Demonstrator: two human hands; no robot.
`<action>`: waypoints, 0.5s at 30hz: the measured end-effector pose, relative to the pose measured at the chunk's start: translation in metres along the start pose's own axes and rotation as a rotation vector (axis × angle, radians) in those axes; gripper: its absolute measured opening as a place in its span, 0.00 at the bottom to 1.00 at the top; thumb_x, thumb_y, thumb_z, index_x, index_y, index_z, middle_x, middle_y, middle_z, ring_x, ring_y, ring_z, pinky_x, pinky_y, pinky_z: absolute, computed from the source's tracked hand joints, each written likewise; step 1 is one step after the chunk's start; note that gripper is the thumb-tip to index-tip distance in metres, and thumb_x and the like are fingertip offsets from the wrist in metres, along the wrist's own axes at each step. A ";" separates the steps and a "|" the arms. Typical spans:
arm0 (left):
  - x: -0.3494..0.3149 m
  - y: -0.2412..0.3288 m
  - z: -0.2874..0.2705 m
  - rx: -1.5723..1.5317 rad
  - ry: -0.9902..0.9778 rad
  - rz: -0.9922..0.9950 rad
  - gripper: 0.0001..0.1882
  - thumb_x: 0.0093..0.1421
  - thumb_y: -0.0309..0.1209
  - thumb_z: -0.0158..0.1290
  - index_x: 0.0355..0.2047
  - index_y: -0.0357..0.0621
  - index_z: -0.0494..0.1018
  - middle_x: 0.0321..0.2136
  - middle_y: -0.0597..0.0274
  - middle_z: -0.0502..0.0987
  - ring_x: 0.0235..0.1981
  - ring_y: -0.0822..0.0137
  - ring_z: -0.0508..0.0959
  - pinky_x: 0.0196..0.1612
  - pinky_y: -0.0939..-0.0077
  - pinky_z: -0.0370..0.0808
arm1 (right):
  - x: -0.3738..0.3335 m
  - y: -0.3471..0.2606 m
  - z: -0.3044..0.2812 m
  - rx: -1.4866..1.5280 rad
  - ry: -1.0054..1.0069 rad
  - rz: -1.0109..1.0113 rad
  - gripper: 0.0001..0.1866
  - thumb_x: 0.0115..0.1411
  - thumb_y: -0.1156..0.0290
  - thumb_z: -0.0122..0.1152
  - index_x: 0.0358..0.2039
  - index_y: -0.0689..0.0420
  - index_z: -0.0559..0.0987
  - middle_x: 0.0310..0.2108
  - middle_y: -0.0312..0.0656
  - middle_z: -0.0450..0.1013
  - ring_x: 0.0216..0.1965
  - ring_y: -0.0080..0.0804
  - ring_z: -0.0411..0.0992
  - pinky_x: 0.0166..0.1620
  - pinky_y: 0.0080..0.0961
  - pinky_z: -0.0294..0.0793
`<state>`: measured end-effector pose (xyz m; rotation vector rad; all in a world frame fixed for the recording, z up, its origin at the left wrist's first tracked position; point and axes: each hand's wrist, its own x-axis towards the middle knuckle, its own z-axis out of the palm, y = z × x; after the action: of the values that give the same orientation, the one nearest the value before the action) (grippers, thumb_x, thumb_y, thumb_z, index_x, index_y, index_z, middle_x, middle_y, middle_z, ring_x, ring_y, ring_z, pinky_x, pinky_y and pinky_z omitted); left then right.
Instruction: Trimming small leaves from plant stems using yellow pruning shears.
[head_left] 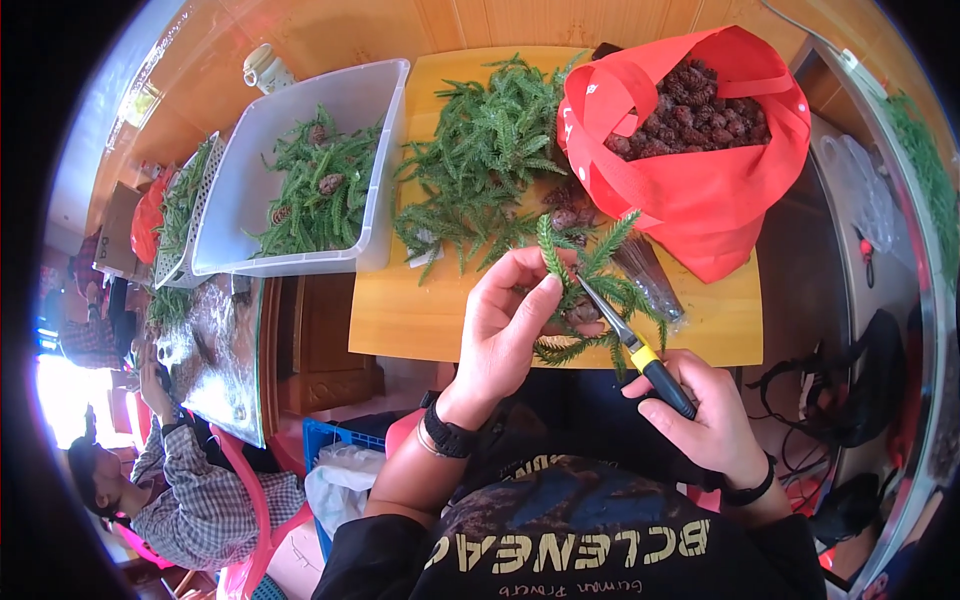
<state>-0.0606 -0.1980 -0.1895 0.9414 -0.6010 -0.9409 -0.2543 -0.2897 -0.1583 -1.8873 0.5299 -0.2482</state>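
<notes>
My left hand point(507, 322) pinches a green pine sprig point(600, 262) between thumb and fingers, above the table's front edge. A brown pine cone point(583, 312) sits among its needles. Wrapped in my right hand point(712, 418) is a pair of needle-nose pliers point(652, 368) with black and yellow handles. The pliers' narrow jaws reach up to the sprig's middle, close to my left thumb; what lies between the jaws is too small to tell. Beyond my hands a heap of green sprigs point(490, 135) lies on the yellow table point(420, 325).
A red bag point(700, 200) full of pine cones point(690, 115) stands at the right rear. Several cones and a clear-wrapped bundle of thin brown stems point(650, 275) lie before it. To the left is a translucent bin point(375, 235) of sprigs with cones. Another person point(205, 490) works at the far left.
</notes>
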 end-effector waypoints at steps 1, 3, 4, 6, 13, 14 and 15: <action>0.000 0.000 0.001 0.000 0.003 0.023 0.09 0.63 0.25 0.40 0.43 0.36 0.63 0.39 0.57 0.70 0.39 0.66 0.76 0.39 0.68 0.80 | 0.000 0.000 0.000 0.000 -0.003 0.001 0.10 0.51 0.73 0.58 0.33 0.63 0.74 0.21 0.31 0.68 0.20 0.14 0.57 0.26 0.14 0.58; 0.001 -0.001 -0.001 -0.001 0.009 0.046 0.08 0.63 0.25 0.41 0.41 0.36 0.63 0.39 0.57 0.70 0.40 0.67 0.76 0.39 0.68 0.80 | 0.001 0.000 0.000 0.012 -0.012 0.011 0.09 0.51 0.74 0.57 0.34 0.63 0.74 0.19 0.30 0.66 0.19 0.13 0.56 0.26 0.14 0.57; 0.002 -0.003 -0.003 -0.115 0.012 0.003 0.06 0.62 0.25 0.41 0.38 0.38 0.63 0.38 0.58 0.71 0.38 0.67 0.76 0.37 0.70 0.81 | 0.001 -0.001 0.000 0.011 -0.016 0.012 0.09 0.51 0.74 0.57 0.34 0.63 0.74 0.19 0.30 0.66 0.19 0.13 0.56 0.26 0.14 0.57; 0.004 -0.005 -0.006 -0.231 0.017 -0.041 0.03 0.61 0.25 0.42 0.36 0.40 0.63 0.37 0.59 0.71 0.37 0.68 0.77 0.35 0.73 0.81 | 0.002 -0.002 0.000 0.012 -0.029 0.035 0.10 0.51 0.74 0.57 0.34 0.63 0.74 0.17 0.29 0.63 0.19 0.13 0.56 0.25 0.14 0.56; 0.008 -0.004 -0.008 -0.289 0.063 -0.167 0.02 0.60 0.25 0.44 0.33 0.45 0.63 0.32 0.64 0.73 0.30 0.70 0.78 0.26 0.82 0.78 | 0.003 0.000 0.000 0.042 -0.061 0.063 0.09 0.52 0.75 0.56 0.35 0.63 0.74 0.17 0.27 0.61 0.19 0.12 0.56 0.25 0.12 0.54; 0.008 -0.004 -0.007 -0.299 0.064 -0.172 0.02 0.60 0.25 0.44 0.33 0.45 0.63 0.32 0.64 0.73 0.30 0.70 0.78 0.27 0.81 0.79 | 0.003 0.000 0.001 0.054 -0.058 0.067 0.09 0.52 0.75 0.56 0.35 0.63 0.73 0.18 0.27 0.61 0.19 0.12 0.56 0.25 0.12 0.54; 0.008 -0.004 -0.006 -0.300 0.066 -0.171 0.02 0.60 0.25 0.44 0.33 0.45 0.63 0.32 0.64 0.73 0.30 0.70 0.78 0.27 0.81 0.79 | 0.003 0.001 0.001 0.068 -0.056 0.070 0.09 0.52 0.75 0.56 0.35 0.63 0.73 0.18 0.27 0.61 0.20 0.11 0.56 0.25 0.11 0.54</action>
<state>-0.0532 -0.2033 -0.1955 0.7581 -0.3140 -1.1134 -0.2514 -0.2906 -0.1597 -1.8015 0.5421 -0.1655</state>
